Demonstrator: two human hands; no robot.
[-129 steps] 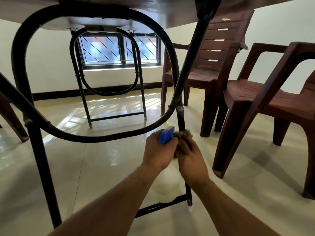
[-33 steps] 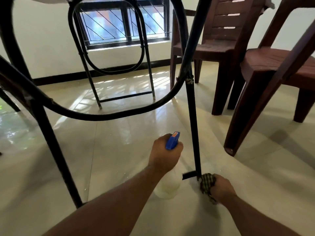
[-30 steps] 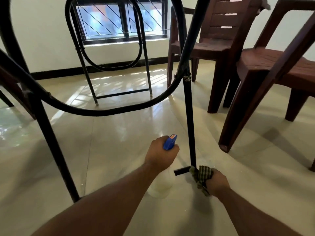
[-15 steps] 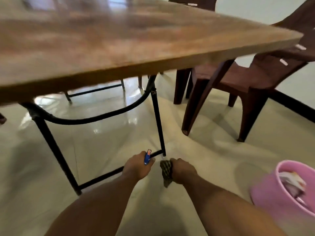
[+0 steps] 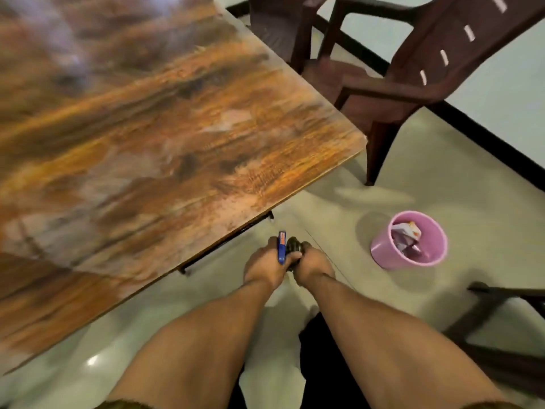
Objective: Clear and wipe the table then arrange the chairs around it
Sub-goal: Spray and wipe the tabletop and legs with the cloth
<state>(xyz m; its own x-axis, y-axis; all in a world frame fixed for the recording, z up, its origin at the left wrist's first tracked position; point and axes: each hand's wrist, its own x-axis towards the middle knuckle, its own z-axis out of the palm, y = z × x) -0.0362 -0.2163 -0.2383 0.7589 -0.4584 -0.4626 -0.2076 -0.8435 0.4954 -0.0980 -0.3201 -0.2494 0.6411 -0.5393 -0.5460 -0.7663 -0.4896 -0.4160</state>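
Saw the wood-grain table [image 5: 147, 128] from above, filling the left and far side, its top blurred. Made out a black bar of the table frame [image 5: 224, 243] under the near edge, low over the pale floor [image 5: 442, 178]. Found both hands together just right of that edge, held above the floor. Noted the left hand [image 5: 265, 265] curled round a spray bottle [image 5: 282, 246], only the blue trigger head showing above the fingers. Noted the right hand [image 5: 312, 265] touching the left, clenched on a dark cloth [image 5: 293, 246] bunched between the two. Further right, spotted a pink bin [image 5: 380, 252] standing on the floor with rubbish inside, apart from the hands. At far right, saw a brown plastic chair [image 5: 413, 84] just beside the table's corner and a second chair [image 5: 277, 25] behind it. At near right, caught part of another dark chair [image 5: 501, 320].
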